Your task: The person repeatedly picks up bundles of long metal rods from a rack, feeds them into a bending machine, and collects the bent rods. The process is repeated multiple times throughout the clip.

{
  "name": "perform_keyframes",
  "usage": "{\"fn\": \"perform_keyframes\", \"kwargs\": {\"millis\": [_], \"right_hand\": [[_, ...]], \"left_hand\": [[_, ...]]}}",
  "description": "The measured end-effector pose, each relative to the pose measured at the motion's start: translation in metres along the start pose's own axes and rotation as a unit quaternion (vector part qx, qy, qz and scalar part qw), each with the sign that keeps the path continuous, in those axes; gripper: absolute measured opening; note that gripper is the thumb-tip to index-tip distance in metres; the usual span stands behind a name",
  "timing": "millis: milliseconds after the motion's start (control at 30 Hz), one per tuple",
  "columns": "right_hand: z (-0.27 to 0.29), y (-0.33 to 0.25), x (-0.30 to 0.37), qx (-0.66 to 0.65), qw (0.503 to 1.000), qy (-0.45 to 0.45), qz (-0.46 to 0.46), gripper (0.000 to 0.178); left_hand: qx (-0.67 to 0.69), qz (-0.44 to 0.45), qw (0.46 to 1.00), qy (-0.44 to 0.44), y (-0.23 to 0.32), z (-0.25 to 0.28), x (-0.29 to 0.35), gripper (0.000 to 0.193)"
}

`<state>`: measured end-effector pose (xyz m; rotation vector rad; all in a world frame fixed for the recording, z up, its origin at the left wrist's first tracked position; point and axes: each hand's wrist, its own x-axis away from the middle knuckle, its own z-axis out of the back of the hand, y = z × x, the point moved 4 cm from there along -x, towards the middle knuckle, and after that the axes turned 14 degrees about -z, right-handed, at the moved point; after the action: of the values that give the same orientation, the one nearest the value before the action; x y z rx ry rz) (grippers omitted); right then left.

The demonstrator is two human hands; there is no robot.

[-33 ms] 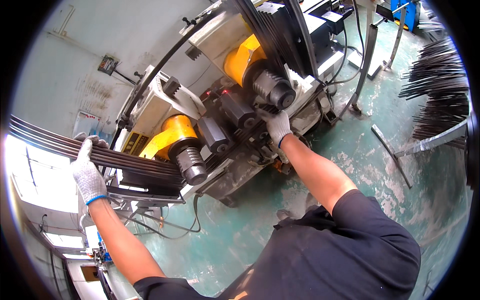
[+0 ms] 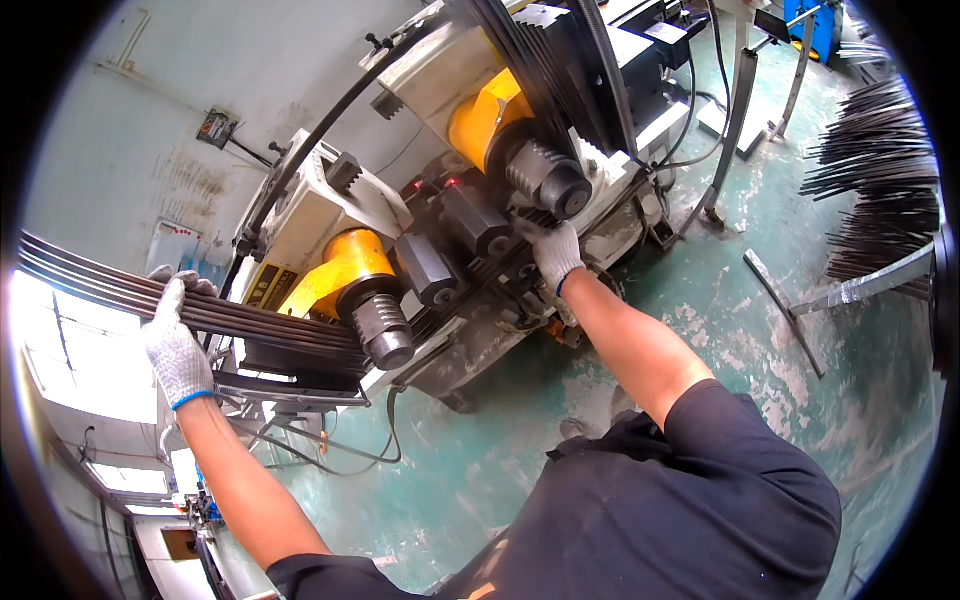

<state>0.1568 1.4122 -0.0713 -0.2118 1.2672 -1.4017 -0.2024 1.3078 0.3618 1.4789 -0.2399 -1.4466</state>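
Note:
A bundle of several long dark metal rods (image 2: 90, 272) runs in from the left and passes under the left ridged roller (image 2: 382, 325) of a bending machine. My left hand (image 2: 180, 345), in a pale knit glove with a blue cuff, is closed round this bundle. In a matching glove, my right hand (image 2: 556, 254) reaches in below the right ridged roller (image 2: 548, 182). Its fingers bend over the rods at the machine's middle, and the darkened fingertips are partly lost against them. Two dark faceted blocks (image 2: 428, 270) sit between the rollers.
Yellow brackets (image 2: 345, 262) carry the rollers on the pale machine housing (image 2: 425, 85). Curved dark bars (image 2: 545, 75) rise at the top. A large stack of thin rods (image 2: 870, 150) stands far right beside a metal frame (image 2: 865, 285). A loose cable (image 2: 390, 440) hangs below the machine.

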Motion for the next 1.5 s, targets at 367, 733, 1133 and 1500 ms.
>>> {"fn": "perform_keyframes", "kwargs": {"millis": [367, 733, 1133, 1500], "right_hand": [[-0.014, 0.013, -0.004, -0.276, 0.921, -0.083, -0.262, 0.020], [0.099, -0.028, 0.043, -0.463, 0.763, -0.065, -0.446, 0.026], [0.462, 0.151, 0.201, -0.321, 0.825, 0.144, -0.442, 0.008], [0.848, 0.197, 0.150, 0.155, 0.892, 0.259, -0.336, 0.017]], "left_hand": [[-0.008, 0.034, 0.999, 0.000, 0.003, -0.004, 0.001, 0.015], [-0.032, 0.012, 0.993, 0.113, 0.062, 0.034, 0.113, 0.013], [0.252, 0.330, 0.903, 0.114, -0.104, 0.050, 0.487, 0.036], [0.230, 0.338, 0.861, -0.302, -0.076, -0.297, 0.815, 0.021]]}}
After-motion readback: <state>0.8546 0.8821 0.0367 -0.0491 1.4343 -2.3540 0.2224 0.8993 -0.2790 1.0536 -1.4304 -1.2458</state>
